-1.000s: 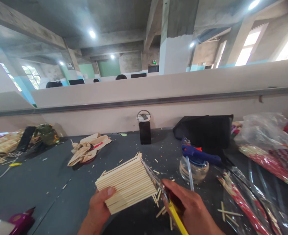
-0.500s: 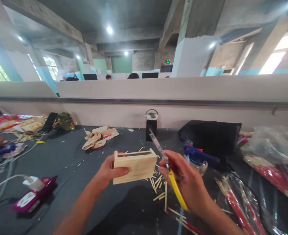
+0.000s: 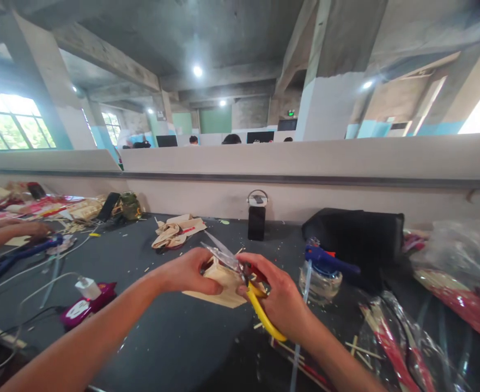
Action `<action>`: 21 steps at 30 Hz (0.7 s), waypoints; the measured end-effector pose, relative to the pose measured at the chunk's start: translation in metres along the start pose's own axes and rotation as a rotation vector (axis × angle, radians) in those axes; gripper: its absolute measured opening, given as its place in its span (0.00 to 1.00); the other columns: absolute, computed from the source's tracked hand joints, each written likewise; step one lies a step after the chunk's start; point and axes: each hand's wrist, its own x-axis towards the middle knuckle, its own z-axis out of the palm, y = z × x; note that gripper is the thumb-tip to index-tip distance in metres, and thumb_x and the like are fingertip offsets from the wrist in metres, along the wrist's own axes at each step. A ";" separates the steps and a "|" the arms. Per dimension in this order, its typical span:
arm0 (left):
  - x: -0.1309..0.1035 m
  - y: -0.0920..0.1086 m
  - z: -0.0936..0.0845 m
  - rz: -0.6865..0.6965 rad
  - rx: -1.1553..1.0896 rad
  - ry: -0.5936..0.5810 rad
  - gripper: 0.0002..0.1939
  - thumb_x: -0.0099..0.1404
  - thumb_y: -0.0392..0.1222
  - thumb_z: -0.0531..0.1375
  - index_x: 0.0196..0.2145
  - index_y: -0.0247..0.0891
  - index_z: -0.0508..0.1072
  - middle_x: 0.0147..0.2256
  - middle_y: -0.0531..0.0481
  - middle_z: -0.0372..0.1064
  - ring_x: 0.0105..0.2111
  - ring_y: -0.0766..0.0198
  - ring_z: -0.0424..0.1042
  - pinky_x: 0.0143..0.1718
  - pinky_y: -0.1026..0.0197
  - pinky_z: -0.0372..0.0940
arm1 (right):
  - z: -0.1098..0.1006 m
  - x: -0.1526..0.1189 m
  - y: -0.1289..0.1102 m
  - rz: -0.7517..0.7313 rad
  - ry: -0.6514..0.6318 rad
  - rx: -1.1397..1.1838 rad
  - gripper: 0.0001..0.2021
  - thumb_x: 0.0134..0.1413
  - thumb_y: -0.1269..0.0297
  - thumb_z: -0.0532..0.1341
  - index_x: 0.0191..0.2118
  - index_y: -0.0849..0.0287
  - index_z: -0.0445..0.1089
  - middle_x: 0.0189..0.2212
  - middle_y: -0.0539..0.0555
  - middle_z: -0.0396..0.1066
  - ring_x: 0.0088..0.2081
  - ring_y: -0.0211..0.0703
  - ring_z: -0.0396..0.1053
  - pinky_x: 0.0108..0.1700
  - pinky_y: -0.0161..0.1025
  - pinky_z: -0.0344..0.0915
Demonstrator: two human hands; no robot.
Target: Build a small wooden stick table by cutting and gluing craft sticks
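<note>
My left hand is closed around a small box of pale wood, thumb on its near face. The box is tilted, and its far side is hidden by my fingers and the blades. Yellow-handled scissors are in my right hand, fingers wrapped round the grips. Their blades are parted and point up and left, over the top edge of the box. Whether the blades touch the wood, I cannot tell.
A blue glue gun rests on a clear jar to the right. Beyond are a phone, crumpled cloth and a black bag. Plastic-wrapped sticks lie right; a purple power strip lies left. Another person's hand is far left.
The scissors have moved left from beside the box to over its top, and their blades have opened. The box has turned and tilted in my left hand. My view has shifted slightly left.
</note>
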 end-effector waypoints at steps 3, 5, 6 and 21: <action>0.002 0.014 -0.002 -0.004 0.115 -0.042 0.14 0.49 0.36 0.62 0.37 0.36 0.78 0.32 0.52 0.74 0.32 0.59 0.69 0.36 0.62 0.63 | 0.001 -0.001 -0.002 0.015 0.027 0.045 0.20 0.51 0.74 0.61 0.51 0.54 0.65 0.42 0.51 0.72 0.38 0.38 0.70 0.42 0.35 0.67; 0.001 0.018 -0.005 0.016 0.206 0.027 0.17 0.49 0.38 0.65 0.39 0.37 0.78 0.35 0.51 0.75 0.36 0.56 0.70 0.41 0.60 0.63 | 0.001 -0.001 -0.004 0.024 0.061 0.086 0.19 0.52 0.73 0.60 0.51 0.55 0.65 0.40 0.51 0.71 0.35 0.37 0.69 0.38 0.33 0.67; 0.000 0.018 -0.008 0.031 0.252 0.091 0.20 0.48 0.40 0.67 0.42 0.38 0.77 0.39 0.49 0.75 0.40 0.53 0.70 0.44 0.58 0.62 | 0.000 0.000 -0.004 0.025 0.080 0.106 0.18 0.52 0.73 0.60 0.50 0.56 0.65 0.40 0.51 0.71 0.34 0.36 0.69 0.37 0.32 0.67; 0.018 -0.031 0.045 0.118 -0.783 0.445 0.49 0.52 0.49 0.69 0.65 0.50 0.49 0.56 0.43 0.66 0.55 0.44 0.65 0.52 0.49 0.65 | 0.006 0.006 0.016 0.354 0.377 0.626 0.23 0.48 0.60 0.68 0.50 0.49 0.63 0.32 0.47 0.71 0.32 0.37 0.70 0.33 0.33 0.68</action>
